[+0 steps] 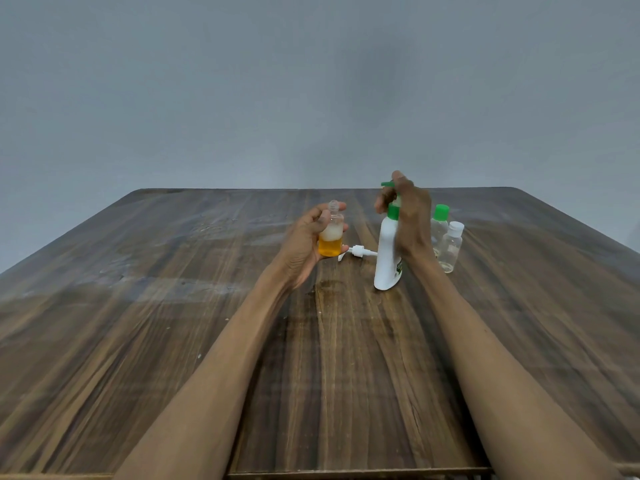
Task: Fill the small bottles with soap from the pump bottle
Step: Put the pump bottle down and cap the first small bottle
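Right hand (pixel 407 216) motion-blurred, covering most of the green pump head (pixel 387 184) and the right side of the pump bottle (pixel 387 258); label there mostly hidden, print unreadable. Green-capped bottle (pixel 440 223) at 3 o'clock of it half hidden behind the wrist; contents not discernible. Back of the small bottle (pixel 331 237) concealed by the left hand (pixel 304 244). Both forearms cut off at the bottom edge. Table (pixel 138 341) cropped at left, right and bottom.

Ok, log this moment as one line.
left hand: holds open small bottle, part filled | right hand: on pump bottle head | step: filling
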